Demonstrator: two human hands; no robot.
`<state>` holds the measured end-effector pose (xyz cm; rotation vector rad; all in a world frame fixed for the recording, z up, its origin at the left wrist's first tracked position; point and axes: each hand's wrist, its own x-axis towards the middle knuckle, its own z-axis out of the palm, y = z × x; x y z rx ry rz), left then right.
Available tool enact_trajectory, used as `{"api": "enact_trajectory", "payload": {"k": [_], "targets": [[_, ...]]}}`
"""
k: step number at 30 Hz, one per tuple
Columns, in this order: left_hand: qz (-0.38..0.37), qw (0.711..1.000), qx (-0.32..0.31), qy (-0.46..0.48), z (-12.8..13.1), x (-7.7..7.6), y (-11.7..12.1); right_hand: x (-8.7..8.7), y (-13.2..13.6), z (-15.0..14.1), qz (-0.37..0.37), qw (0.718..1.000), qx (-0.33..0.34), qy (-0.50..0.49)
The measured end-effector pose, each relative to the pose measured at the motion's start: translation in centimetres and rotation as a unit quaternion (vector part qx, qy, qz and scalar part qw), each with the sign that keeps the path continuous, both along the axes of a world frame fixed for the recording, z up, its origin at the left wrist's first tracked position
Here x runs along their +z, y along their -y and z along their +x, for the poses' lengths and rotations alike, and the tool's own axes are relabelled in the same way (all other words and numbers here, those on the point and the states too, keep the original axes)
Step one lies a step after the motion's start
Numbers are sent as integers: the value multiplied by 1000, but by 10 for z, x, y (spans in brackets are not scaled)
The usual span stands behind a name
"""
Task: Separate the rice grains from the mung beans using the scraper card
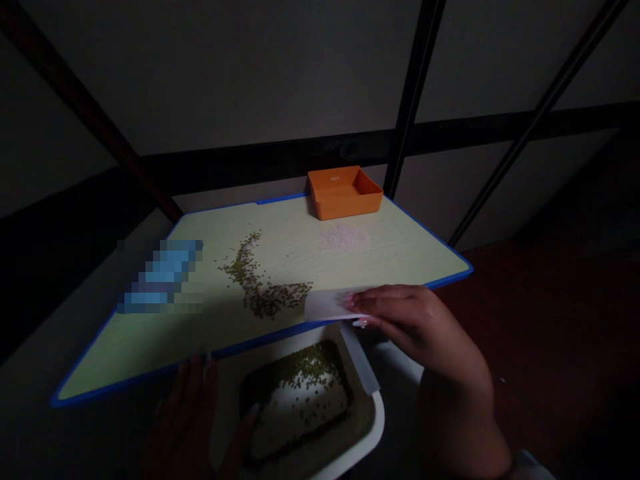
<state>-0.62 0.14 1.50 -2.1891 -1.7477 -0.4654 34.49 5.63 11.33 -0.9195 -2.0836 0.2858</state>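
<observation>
Well, L hand (186, 407) dim, tub (376, 423) pt. hidden

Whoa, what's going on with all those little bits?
A person's right hand holds a flat white card at the near edge of the blue-rimmed tabletop, beside scattered greenish grains. The left hand is in shadow at the left side of a white tub, which has more grains in it. Farther back, a patch of pale grains lies in front of an orange box.
</observation>
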Motion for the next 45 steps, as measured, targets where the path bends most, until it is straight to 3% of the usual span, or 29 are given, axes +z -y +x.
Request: {"api": "enact_trajectory", "payload": {"k": [7, 25, 37, 45], "targets": [[15, 1000, -19, 0, -1, 2, -1, -2, -4, 6, -79, 997, -22, 6], [37, 999, -27, -1, 0, 0, -4, -5, -8, 6, -90, 991, -97, 25], [31, 999, -21, 16, -3, -4, -3, 0, 0, 8, -103, 993, -49, 23], [1, 1000, -9, 16, 0, -2, -1, -3, -3, 6, -107, 992, -59, 23]]}}
